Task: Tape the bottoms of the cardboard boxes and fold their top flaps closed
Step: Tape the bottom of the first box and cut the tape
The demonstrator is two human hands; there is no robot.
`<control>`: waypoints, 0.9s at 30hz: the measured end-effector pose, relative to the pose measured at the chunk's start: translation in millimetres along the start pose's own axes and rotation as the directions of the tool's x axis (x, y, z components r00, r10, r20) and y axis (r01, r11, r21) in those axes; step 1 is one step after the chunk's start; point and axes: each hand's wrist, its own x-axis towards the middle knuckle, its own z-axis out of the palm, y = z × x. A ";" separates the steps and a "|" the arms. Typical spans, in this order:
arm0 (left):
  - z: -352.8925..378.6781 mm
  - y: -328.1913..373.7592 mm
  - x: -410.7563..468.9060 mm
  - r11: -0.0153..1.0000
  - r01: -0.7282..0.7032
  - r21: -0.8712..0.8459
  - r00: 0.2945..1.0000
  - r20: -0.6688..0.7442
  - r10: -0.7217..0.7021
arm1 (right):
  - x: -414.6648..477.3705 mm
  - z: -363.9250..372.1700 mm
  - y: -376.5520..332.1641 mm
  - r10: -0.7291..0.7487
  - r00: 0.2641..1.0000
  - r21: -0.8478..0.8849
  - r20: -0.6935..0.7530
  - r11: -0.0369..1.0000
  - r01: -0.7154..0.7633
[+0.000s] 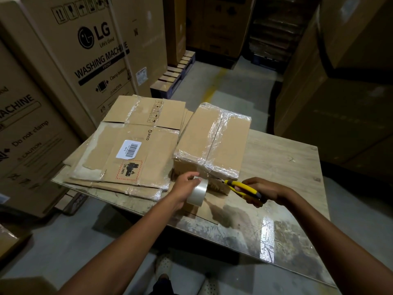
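Note:
An assembled cardboard box [227, 143] stands on the table [282, 167], its upward face sealed along the centre seam with clear tape. My left hand [187, 184] grips a roll of clear tape [197, 191] against the box's near side, a strip running from the roll up to the box. My right hand [263, 191] holds a yellow and black utility knife [242, 187], its tip at the tape just right of the roll. A stack of flattened boxes [136, 150] lies to the left of the assembled box.
Tall washing-machine cartons [85, 52] stand close on the left, and large dark cartons [340, 81] on the right. A pallet [172, 77] and a floor aisle [234, 90] lie beyond the table. A loose cardboard sheet [210, 206] lies under my hands.

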 end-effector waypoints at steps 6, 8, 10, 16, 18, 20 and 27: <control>1.4 3.7 2.7 0.999 0.043 -0.022 0.999 -0.026 -0.043 | 12.4 2.1 -2.7 0.004 1.000 0.029 -0.002 1.000 -0.004; 1.7 5.2 3.3 0.996 0.072 -0.043 0.997 -0.037 -0.074 | 15.7 2.2 -3.5 -0.001 1.000 0.016 -0.003 1.000 0.001; 1.8 4.5 5.4 0.995 0.082 -0.051 0.995 -0.051 -0.084 | 18.0 1.7 -3.4 0.000 1.000 0.015 -0.008 1.000 0.000; 3.9 3.9 9.0 0.992 0.092 -0.090 0.990 -0.094 -0.101 | 24.6 -2.6 3.0 -0.005 1.000 -0.021 -0.022 1.000 0.005; 4.6 4.8 10.2 0.992 0.095 -0.086 0.989 -0.109 -0.104 | 28.2 -4.6 4.1 -0.012 1.000 -0.045 -0.025 0.999 0.011; 5.0 4.4 12.3 0.993 0.095 -0.074 0.988 -0.116 -0.103 | 32.2 -7.6 4.9 -0.026 0.999 -0.085 -0.020 0.996 0.024; 4.8 5.1 14.7 0.993 0.111 -0.047 0.987 -0.110 -0.116 | 39.8 -17.9 4.9 -0.046 0.999 -0.159 -0.005 0.986 0.045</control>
